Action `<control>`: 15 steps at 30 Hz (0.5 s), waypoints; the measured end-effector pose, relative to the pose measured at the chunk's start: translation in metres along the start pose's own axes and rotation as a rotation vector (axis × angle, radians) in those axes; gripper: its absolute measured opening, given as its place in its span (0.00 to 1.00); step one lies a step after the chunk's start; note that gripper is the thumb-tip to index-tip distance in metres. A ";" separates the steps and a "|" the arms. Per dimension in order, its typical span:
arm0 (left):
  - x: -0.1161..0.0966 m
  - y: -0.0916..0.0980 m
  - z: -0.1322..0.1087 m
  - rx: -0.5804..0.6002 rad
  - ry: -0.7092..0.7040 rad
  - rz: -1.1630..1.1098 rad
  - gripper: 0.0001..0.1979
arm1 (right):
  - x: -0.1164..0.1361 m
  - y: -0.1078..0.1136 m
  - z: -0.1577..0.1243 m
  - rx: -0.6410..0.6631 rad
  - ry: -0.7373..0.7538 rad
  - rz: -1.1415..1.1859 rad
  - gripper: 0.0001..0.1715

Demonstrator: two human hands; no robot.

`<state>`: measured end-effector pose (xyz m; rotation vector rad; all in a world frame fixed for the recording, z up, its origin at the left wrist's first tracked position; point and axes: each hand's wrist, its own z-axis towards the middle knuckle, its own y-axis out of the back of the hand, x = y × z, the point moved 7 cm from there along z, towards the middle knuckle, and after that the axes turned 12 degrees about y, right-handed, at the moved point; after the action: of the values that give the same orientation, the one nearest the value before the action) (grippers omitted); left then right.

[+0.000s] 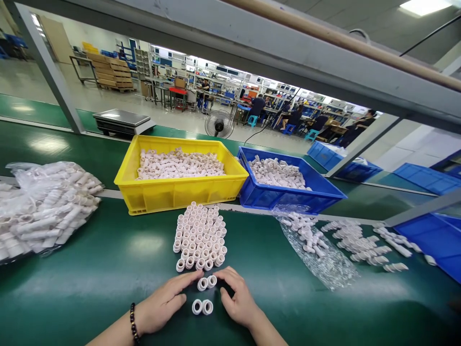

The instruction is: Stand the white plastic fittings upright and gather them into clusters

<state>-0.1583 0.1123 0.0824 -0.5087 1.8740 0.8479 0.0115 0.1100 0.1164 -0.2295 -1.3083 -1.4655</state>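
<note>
On the green tabletop, my left hand (163, 300) and my right hand (237, 294) lie either side of a pair of white ring-ended plastic pipe fittings (207, 282). My left fingers are stretched out, with the fingertips at the pair's left edge. The right hand's fingers are slightly bent and apart, its index fingertip close to the pair's right side. Whether the fingertips touch the fittings I cannot tell. Another upright pair of fittings (202, 307) stands nearer to me, between the wrists. Just beyond my fingertips, many more fittings (200, 238) stand upright in a packed block.
A yellow bin (183, 192) and a blue bin (288, 197), both holding white fittings, stand behind the block. At left lies a full plastic bag (54, 206). On the right are an opened clear bag (324, 264) and loose fittings (360, 242). A scale (122, 119) sits farther back.
</note>
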 end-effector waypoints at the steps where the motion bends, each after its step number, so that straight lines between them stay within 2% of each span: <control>1: -0.001 0.000 0.000 0.008 -0.003 0.008 0.22 | 0.002 -0.002 0.000 0.018 0.017 0.002 0.21; 11: -0.012 -0.003 -0.007 0.091 -0.021 0.057 0.20 | 0.008 -0.015 -0.002 0.153 0.086 -0.009 0.20; 15: -0.016 0.001 -0.005 0.040 -0.062 0.058 0.18 | -0.001 -0.010 -0.004 0.058 0.057 -0.013 0.17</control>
<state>-0.1554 0.1090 0.0990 -0.4005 1.8528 0.8533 0.0060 0.1053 0.1089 -0.1402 -1.3068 -1.4329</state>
